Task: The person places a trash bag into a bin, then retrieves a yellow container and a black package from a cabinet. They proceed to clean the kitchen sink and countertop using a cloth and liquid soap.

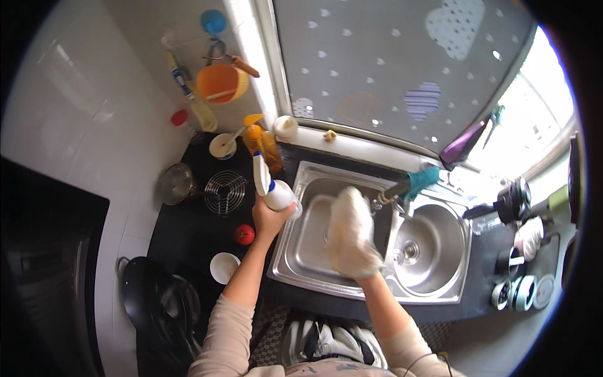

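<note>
My left hand [269, 217] grips a white spray bottle [281, 195] with a blue collar, tilted over the left rim of the sink. The bottle's white trigger head [260, 173] points toward the back left. My right hand is hidden inside a whitish fluffy mitt or cloth [352, 231], blurred, over the larger basin. Below both hands lies the stainless steel double sink [308, 235], with a rectangular left basin and a round right basin [428, 235]. The faucet [403, 188], wrapped in teal material, stands between the basins at the back.
Left of the sink are a tomato [244, 234], a white bowl [224, 267], a wire rack [225, 192] and an orange pump bottle [264, 146]. A black pan [141, 287] lies at the front left. Cups and a round lid [545, 291] stand at the right.
</note>
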Motion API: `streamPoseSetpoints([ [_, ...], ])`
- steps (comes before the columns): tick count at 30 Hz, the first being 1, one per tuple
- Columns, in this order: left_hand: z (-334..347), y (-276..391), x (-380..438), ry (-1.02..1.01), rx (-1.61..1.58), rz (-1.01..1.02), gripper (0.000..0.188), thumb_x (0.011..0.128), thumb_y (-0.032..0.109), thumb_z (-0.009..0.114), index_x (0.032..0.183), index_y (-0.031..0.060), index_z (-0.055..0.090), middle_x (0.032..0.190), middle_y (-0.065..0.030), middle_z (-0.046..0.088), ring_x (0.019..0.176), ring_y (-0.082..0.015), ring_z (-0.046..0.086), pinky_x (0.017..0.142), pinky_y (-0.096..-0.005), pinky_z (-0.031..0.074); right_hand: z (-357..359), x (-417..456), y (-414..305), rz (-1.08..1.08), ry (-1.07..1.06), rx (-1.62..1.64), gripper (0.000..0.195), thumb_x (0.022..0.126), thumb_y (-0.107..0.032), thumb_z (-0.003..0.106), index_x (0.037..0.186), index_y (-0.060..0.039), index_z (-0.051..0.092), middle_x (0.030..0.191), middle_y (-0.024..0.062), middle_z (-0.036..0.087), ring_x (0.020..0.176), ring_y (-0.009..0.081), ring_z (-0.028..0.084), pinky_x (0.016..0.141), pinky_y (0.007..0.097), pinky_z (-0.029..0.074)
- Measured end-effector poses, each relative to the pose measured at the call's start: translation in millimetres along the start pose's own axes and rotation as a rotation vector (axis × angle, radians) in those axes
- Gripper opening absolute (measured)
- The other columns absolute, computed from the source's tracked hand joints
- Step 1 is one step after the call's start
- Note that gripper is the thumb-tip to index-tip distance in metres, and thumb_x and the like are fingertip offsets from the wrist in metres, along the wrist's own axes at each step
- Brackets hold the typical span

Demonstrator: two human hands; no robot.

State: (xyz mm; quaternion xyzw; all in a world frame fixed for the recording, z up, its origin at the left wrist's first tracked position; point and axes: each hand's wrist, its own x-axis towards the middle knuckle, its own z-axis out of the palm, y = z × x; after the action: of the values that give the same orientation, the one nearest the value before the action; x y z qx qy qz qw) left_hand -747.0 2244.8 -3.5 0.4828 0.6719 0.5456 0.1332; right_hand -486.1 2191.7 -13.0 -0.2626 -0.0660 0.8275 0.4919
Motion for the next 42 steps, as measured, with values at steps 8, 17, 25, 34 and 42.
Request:
streamPoseSetpoints([
  [8,-23,87,-55,-0.723,0.018,-0.084,0.073,0.064,0.029,0.081,0.125,0.0099,0.046,0.106,-0.013,0.063,0.099,-0.0258,0.062,0.084,-0.0345,0.048,71,37,13,-0.377,-0.263,-1.115,0.047,0.089,-0.026,0.052,0.127,-0.0007,0.045,0.123,0.0174,0.05,0.113,0.0309,0.049,0.097,0.0394,0.038],
  [17,-5,103,-67,-0.992,-0.53,-0.134,0.075,0.06,0.027,0.083,0.122,0.005,0.047,0.107,-0.0062,0.057,0.099,-0.0191,0.056,0.09,-0.0338,0.045,42,-8,-11,-0.322,-0.213,-0.803,0.038,0.092,-0.02,0.053,0.125,0.0001,0.051,0.125,0.0111,0.054,0.111,0.0188,0.052,0.097,0.0333,0.04],
  [25,26,80,-99,-0.871,-0.546,-0.288,0.07,0.061,0.02,0.081,0.12,0.0039,0.048,0.107,-0.0066,0.059,0.099,-0.0168,0.058,0.087,-0.0324,0.046,-4,-61,8,-0.289,-0.207,-0.713,0.053,0.094,-0.027,0.053,0.138,-0.0059,0.033,0.13,0.0046,0.043,0.117,0.0152,0.042,0.099,0.0309,0.035],
  [34,16,115,-114,-1.114,-0.324,-0.176,0.087,0.05,0.022,0.087,0.124,0.0042,0.045,0.113,-0.0079,0.058,0.104,-0.0198,0.057,0.092,-0.0349,0.044,43,-61,-46,-0.017,0.039,-0.392,0.028,0.095,-0.02,0.047,0.119,-0.005,0.051,0.106,0.0047,0.059,0.095,0.0101,0.055,0.083,0.0271,0.046],
  [42,23,137,-113,-1.073,-0.237,-0.183,0.083,0.051,0.024,0.087,0.123,0.0062,0.049,0.113,-0.008,0.06,0.103,-0.0208,0.058,0.091,-0.0352,0.045,31,-54,-53,-0.015,0.036,-0.539,0.031,0.096,-0.019,0.041,0.12,-0.0014,0.05,0.11,0.0082,0.058,0.099,0.0153,0.054,0.088,0.0281,0.042],
])
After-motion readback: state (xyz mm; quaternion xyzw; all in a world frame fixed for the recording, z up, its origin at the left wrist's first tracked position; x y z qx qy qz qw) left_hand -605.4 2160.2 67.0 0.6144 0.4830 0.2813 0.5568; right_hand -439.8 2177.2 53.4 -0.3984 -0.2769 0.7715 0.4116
